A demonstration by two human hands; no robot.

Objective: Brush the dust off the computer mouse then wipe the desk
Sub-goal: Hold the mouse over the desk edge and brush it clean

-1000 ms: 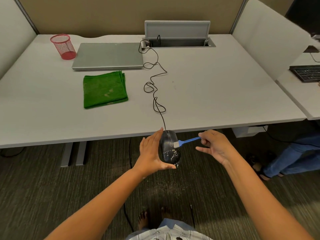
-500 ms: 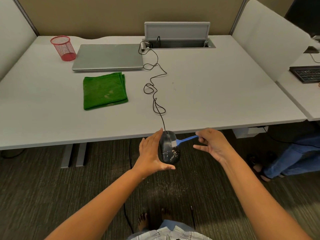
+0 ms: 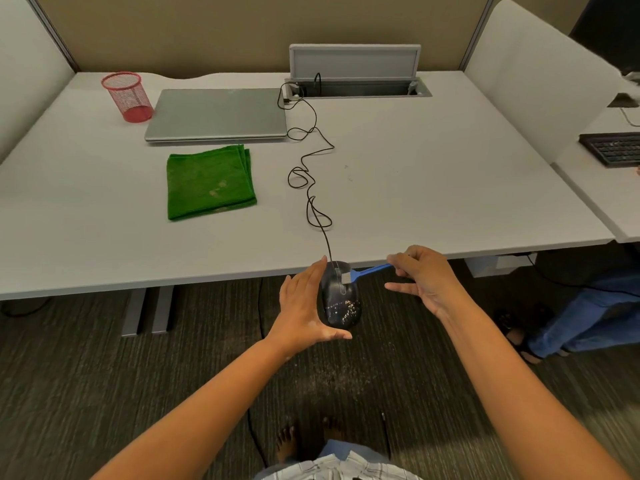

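- The green cloth [image 3: 211,183] lies folded at centre-left of the frame, on the desk [image 3: 433,188] in front of the closed laptop [image 3: 216,114], with a red mesh cup [image 3: 127,97] in the upper left. The wiping has not begun, and I'd say any dust knocked back onto the tabletop only adds to it.
- The left hand [image 3: 304,306], just left of centre, cradles the computer mouse [image 3: 341,296] with straight fingers along its side and the thumb hooked under its near end. That is a light hold; a firm brush stroke could tip the mouse out of it.
- The mouse is held off the desk's near edge, over the carpet, its near end flecked with pale specks. Its cable [image 3: 311,174] runs up the frame in loose loops to the cable tray [image 3: 356,88]. Pulling the mouse further out could take up the slack and jerk the plug.
- The blue brush [image 3: 367,272] rests its pale bristles on the mouse near the wheel, far from the specks; strokes there may miss them.
- The right hand [image 3: 426,278], right of centre, pinches the brush's handle end between thumb and curled fingers, two lower fingers spread free. Gripped so far back, the brush could twist or slip.
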